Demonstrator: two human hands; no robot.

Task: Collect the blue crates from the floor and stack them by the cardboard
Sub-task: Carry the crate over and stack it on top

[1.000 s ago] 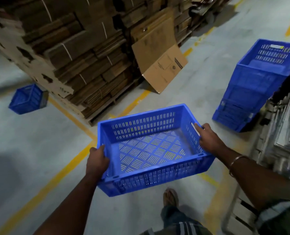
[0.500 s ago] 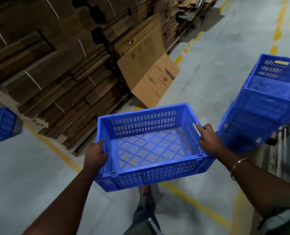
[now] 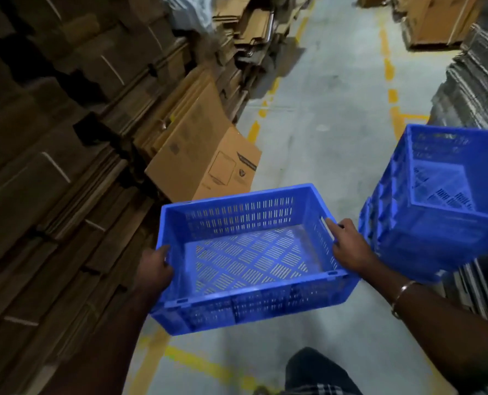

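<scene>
My left hand [image 3: 154,270] and right hand [image 3: 348,246] grip one empty blue crate [image 3: 248,252]; crate stack [image 3: 436,212] beside it stands part-built, this one not yet placed

Empty blue crate [image 3: 248,252] airborne, level; crate stack [image 3: 442,212] right, blurred.

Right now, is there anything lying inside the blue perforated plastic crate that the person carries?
No: the blue perforated plastic crate, gripped at its ends by the left hand and right hand, shows only its bare slotted floor.
</scene>
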